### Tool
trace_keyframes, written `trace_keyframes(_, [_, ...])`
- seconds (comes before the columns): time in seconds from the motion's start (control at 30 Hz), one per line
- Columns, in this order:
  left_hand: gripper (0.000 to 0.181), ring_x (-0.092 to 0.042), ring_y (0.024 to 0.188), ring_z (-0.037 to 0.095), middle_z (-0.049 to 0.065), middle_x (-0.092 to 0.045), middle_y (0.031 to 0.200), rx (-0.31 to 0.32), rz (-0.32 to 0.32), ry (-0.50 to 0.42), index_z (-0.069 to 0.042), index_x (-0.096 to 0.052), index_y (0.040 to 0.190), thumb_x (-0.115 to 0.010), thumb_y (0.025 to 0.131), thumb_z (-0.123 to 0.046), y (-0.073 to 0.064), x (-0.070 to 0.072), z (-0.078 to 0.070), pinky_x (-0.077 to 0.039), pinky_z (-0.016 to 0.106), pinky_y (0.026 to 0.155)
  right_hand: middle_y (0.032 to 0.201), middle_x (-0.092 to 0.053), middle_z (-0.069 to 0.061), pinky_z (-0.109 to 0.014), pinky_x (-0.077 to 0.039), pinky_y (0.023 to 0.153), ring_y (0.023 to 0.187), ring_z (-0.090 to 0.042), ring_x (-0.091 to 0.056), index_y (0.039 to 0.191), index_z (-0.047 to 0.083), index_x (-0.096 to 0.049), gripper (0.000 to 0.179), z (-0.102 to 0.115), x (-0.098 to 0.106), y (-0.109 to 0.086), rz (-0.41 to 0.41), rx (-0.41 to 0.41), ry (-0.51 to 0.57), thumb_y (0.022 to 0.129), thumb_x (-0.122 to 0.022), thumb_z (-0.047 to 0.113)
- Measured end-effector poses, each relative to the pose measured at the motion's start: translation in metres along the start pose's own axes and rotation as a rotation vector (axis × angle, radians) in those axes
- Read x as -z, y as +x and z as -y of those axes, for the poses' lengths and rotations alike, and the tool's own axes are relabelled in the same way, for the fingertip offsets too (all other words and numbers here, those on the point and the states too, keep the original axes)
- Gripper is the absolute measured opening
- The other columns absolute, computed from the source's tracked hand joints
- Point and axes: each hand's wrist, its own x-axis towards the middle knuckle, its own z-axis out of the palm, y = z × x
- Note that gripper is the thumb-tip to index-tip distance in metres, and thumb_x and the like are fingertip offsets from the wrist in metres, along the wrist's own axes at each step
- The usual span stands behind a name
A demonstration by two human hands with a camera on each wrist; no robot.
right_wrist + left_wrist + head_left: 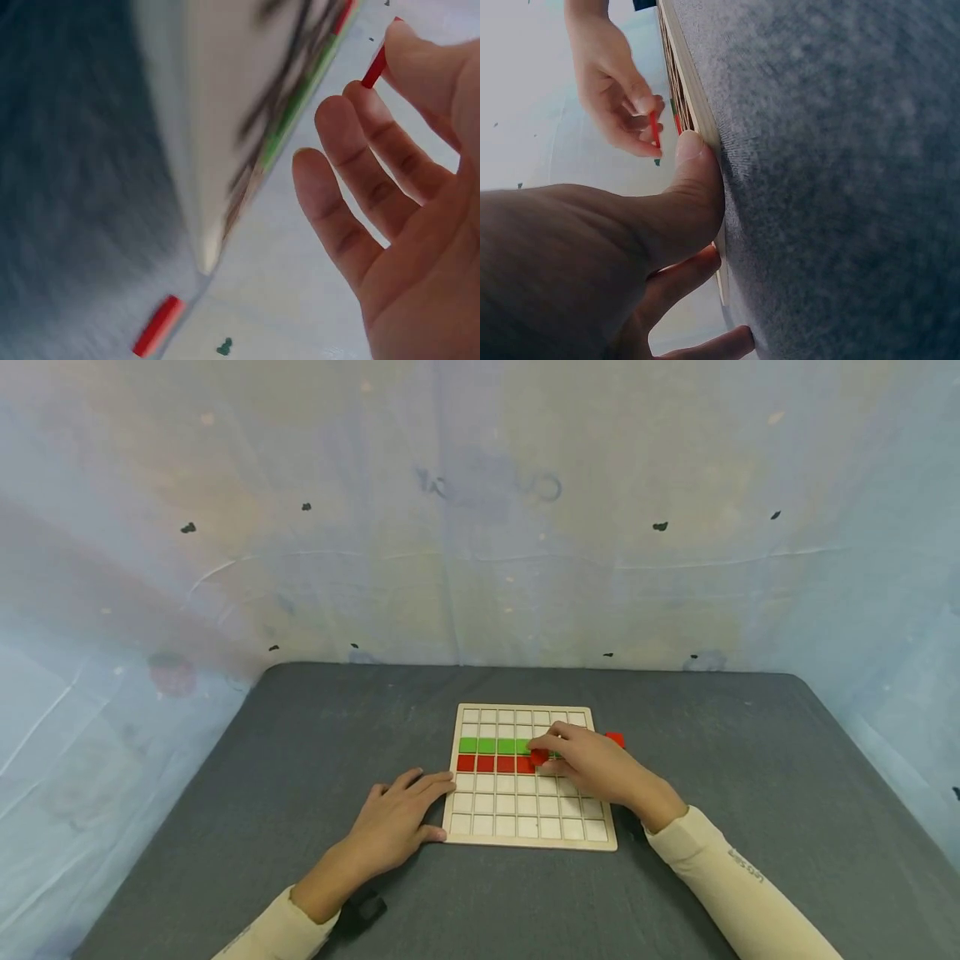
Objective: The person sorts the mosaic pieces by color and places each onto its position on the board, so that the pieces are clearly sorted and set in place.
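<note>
A pale wooden grid board (527, 804) lies flat on the dark table. One row of it holds green square tiles (487, 746), and the row nearer the person holds red square tiles (486, 764). Over the right end of the red row, my right hand (596, 764) pinches a thin red tile (538, 757) between thumb and fingertips; the right wrist view shows this red tile (375, 66) edge-on. My left hand (393, 818) rests at the board's left edge, its thumb (694, 169) against the side and fingers spread. Part of the green row is hidden behind the right hand.
Another loose red tile (615, 739) lies on the table just beyond the board's right side. A small black object (367, 908) is near the left wrist. Pale patterned cloth (480, 527) hangs behind and beside the grey-covered table (315, 735).
</note>
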Motion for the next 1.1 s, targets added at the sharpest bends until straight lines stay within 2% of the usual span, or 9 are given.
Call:
trace_keyframes(0.47, [0.065, -0.041, 0.143, 0.034, -0.007, -0.045, 0.155, -0.001, 0.001, -0.009, -0.026, -0.052, 0.144, -0.074, 0.084, -0.041, -0.0002, 0.0016, -0.0009, -0.039, 0.063, 0.098, 0.108, -0.063, 0.005, -0.025, -0.051, 0.072, 0.082, -0.005, -0.058, 0.126, 0.023, -0.066, 0.034, -0.0016, -0.0065, -0.0059, -0.017, -0.005, -0.046, 0.092, -0.073, 0.027])
trace_keyframes(0.7, [0.065, -0.041, 0.142, 0.034, -0.006, -0.045, 0.155, -0.006, -0.003, -0.007, -0.025, -0.053, 0.144, -0.074, 0.084, -0.04, -0.0016, 0.0012, -0.0011, -0.04, 0.063, 0.097, 0.107, -0.063, 0.004, -0.03, -0.053, 0.078, 0.087, -0.008, -0.06, 0.117, 0.019, -0.068, 0.026, -0.0011, -0.0065, -0.0085, -0.009, -0.021, -0.033, 0.093, -0.072, 0.026])
trace_keyframes(1.1, [0.065, -0.043, 0.141, 0.034, -0.005, -0.046, 0.154, -0.028, -0.02, 0.003, -0.024, -0.053, 0.143, -0.074, 0.084, -0.041, -0.0021, 0.001, -0.0009, -0.041, 0.062, 0.094, 0.101, -0.063, 0.006, -0.024, -0.05, 0.07, 0.079, -0.005, -0.057, 0.11, 0.019, -0.07, 0.022, 0.0017, -0.0068, -0.0073, -0.006, -0.069, -0.05, 0.092, -0.073, 0.03])
